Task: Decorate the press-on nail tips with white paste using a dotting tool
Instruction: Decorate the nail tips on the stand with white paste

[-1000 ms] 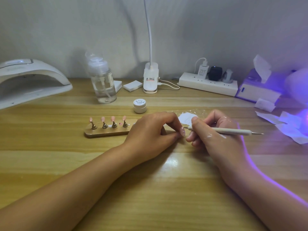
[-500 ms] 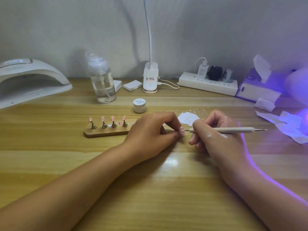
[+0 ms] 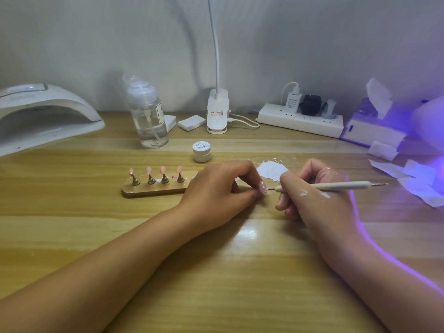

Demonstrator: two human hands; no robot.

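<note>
My left hand point(image 3: 221, 188) pinches a pink nail tip point(image 3: 263, 187) between thumb and forefinger, just above the wooden table. White dots show on the tip. My right hand point(image 3: 312, 195) grips a white dotting tool point(image 3: 336, 186) like a pen, its metal point touching the tip's right edge. A wooden holder point(image 3: 149, 189) to the left carries several pink nail tips point(image 3: 163, 169) on small metal stands. A smear of white paste point(image 3: 272, 171) lies on a clear sheet behind my hands. White smudges mark the back of my right hand.
A small white jar point(image 3: 202, 152) stands behind the holder. At the back are a nail lamp point(image 3: 43, 116), a clear pump bottle point(image 3: 149, 116), a clip lamp point(image 3: 217, 111), a power strip point(image 3: 300, 121) and a tissue box point(image 3: 370, 123). Crumpled wipes point(image 3: 413, 181) lie at right under purple light.
The dotting tool has levelled out and its point has moved up against the nail tip. My left hand has stayed in place, turning the tip's face slightly more into view.
</note>
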